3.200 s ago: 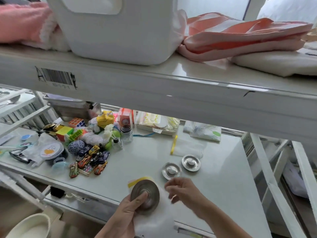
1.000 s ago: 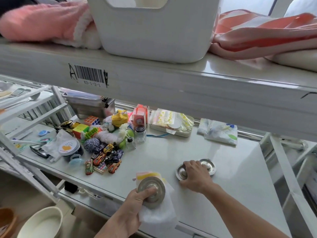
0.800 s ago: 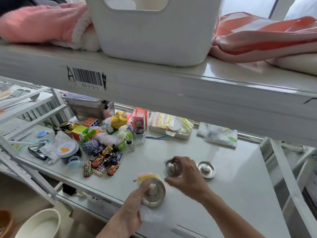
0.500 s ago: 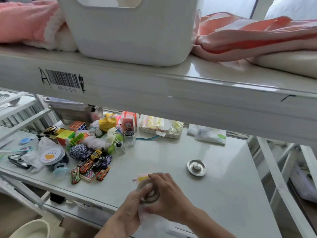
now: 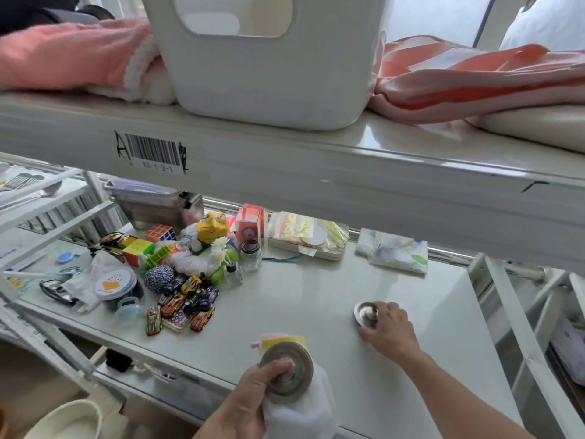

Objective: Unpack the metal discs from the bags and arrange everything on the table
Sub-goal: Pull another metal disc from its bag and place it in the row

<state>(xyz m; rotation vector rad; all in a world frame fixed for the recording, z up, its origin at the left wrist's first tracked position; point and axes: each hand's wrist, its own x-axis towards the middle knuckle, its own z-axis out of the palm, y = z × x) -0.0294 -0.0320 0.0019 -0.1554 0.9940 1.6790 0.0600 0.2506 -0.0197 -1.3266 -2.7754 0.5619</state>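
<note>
My left hand (image 5: 245, 402) holds a round metal disc (image 5: 286, 372) with a centre knob, pressed against a white bag (image 5: 304, 413) with a yellow zip strip (image 5: 285, 339), at the table's front edge. Whether a second disc is stacked under it I cannot tell. Further right, another metal disc (image 5: 364, 313) lies on the white table (image 5: 310, 289). My right hand (image 5: 391, 329) reaches over it from the right, fingertips closed on its knob and partly hiding it.
A heap of toy cars, puzzle cubes and yarn (image 5: 183, 280) fills the table's left side, with a small glass jar (image 5: 251, 256) beside it. A tray of bags (image 5: 305, 239) and a printed pouch (image 5: 392, 251) sit at the back. The upper shelf (image 5: 316, 166) overhangs, carrying a white basket (image 5: 262, 58).
My right hand lifted one disc off the table and carried it to the disc in my left hand. It has since moved right onto the remaining disc. One bag is gone from the table.
</note>
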